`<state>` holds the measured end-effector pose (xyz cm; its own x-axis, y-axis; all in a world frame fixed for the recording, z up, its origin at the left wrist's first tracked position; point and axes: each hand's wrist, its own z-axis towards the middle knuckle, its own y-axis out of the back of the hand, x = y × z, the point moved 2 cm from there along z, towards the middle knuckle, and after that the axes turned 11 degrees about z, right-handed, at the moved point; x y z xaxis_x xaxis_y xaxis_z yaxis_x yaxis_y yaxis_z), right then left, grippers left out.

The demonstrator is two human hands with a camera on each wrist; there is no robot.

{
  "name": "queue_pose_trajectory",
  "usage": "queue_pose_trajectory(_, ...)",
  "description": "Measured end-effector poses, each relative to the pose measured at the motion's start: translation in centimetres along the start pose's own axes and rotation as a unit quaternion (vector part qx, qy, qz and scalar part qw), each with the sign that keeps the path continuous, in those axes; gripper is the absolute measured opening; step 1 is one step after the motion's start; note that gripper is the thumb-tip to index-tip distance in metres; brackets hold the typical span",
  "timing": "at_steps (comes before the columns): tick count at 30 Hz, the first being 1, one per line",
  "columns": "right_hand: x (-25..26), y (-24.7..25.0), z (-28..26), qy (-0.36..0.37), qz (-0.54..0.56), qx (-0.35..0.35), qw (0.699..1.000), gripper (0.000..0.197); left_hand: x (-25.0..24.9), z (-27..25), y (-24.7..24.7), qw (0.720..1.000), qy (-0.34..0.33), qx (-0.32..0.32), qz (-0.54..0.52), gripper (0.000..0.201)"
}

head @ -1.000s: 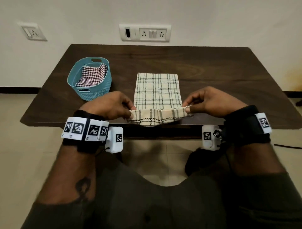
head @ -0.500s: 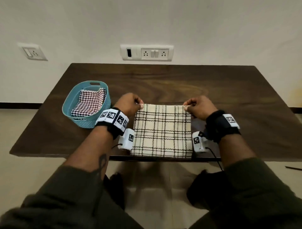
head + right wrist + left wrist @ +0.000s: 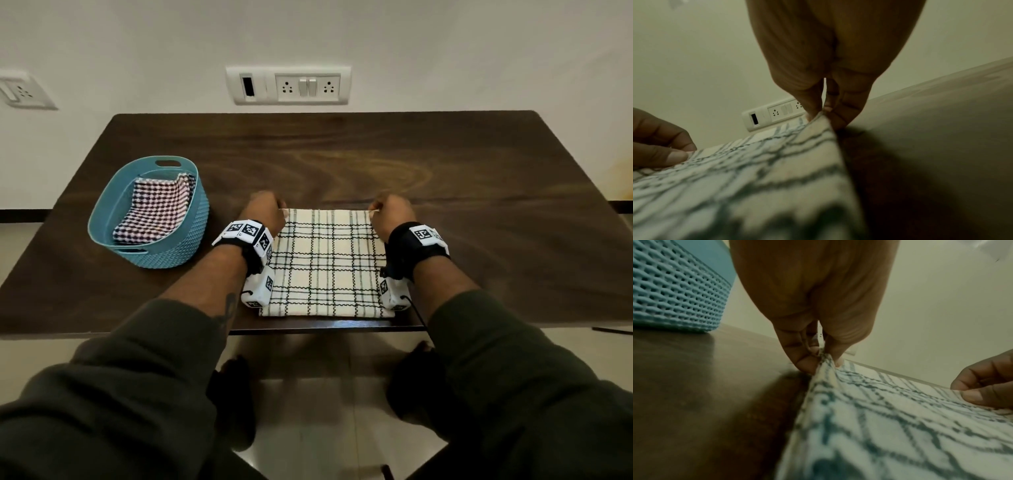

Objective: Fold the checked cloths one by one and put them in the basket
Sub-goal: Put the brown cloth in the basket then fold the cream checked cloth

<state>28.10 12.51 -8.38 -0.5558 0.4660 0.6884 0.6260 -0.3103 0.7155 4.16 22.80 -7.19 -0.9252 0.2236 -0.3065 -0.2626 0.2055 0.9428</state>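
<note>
A cream cloth with dark green checks [image 3: 329, 262] lies folded in half near the front edge of the dark wooden table [image 3: 376, 164]. My left hand [image 3: 265, 210] pinches its far left corner [image 3: 823, 360] between thumb and fingers. My right hand [image 3: 390, 210] pinches the far right corner [image 3: 821, 116] the same way. Both corners sit low, at the table surface. A teal basket [image 3: 102, 212] stands to the left, with a folded red-and-white checked cloth [image 3: 156, 209] inside it.
The basket's woven wall [image 3: 674, 293] is close to my left hand. A socket panel [image 3: 287, 85] is on the wall behind the table, and another socket [image 3: 20, 94] at far left. Bare tabletop stretches behind and to the right of the cloth.
Both hands carried the near edge of the cloth up and away from me, laying it over the far edge. The cloth is now half as long, and the hands rest at its far corners.
</note>
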Motion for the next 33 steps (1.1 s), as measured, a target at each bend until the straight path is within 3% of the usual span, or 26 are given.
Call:
queue_pose_trajectory(9,0.9,0.4,-0.2,0.011,-0.084,0.024,0.996,0.020,-0.5,0.2,0.3,0.997,0.004,0.020,0.071,0.025)
queue_pose_trajectory(11,1.6,0.6,-0.6,0.028,-0.125,0.030,0.991,0.027,-0.8,-0.4,0.4,0.992,-0.008,-0.015,0.125,0.036)
queue_pose_trajectory(13,2.5,0.4,-1.6,0.055,-0.167,0.033,0.984,0.038,-1.8,-1.5,0.3,0.978,-0.084,-0.083,0.169,0.039)
queue_pose_trajectory(15,3.3,-0.8,-3.3,0.078,-0.187,0.067,0.977,0.050,-3.5,-2.9,-0.5,0.944,-0.240,-0.099,0.202,0.038)
queue_pose_trajectory(17,3.4,-3.1,-5.4,0.099,-0.205,0.142,0.963,0.060,-4.8,-4.3,-1.8,0.909,-0.355,-0.039,0.217,0.043)
queue_pose_trajectory(18,3.2,-4.3,-6.3,0.103,-0.215,0.175,0.955,0.064,-4.9,-4.6,-2.4,0.902,-0.364,0.003,0.232,0.049)
queue_pose_trajectory(20,2.3,-5.3,-7.1,0.095,-0.234,0.210,0.944,0.070,-4.1,-4.8,-3.4,0.899,-0.324,0.073,0.287,0.062)
queue_pose_trajectory(22,0.8,-4.5,-7.0,0.076,-0.262,0.223,0.936,0.079,-2.3,-4.9,-3.8,0.904,-0.269,0.103,0.316,0.071)
queue_pose_trajectory(27,-1.9,-0.5,-6.7,-0.015,-0.309,0.182,0.933,0.098,1.4,-5.1,-2.7,0.912,-0.198,0.084,0.349,0.079)
queue_pose_trajectory(30,-0.2,-0.9,-8.0,0.041,-0.310,0.162,0.936,0.087,-0.1,-6.7,-2.4,0.921,-0.208,0.065,0.323,0.075)
queue_pose_trajectory(33,1.1,-3.4,-10.7,0.105,-0.281,0.222,0.928,0.079,-1.9,-9.6,-3.7,0.908,-0.267,0.088,0.310,0.071)
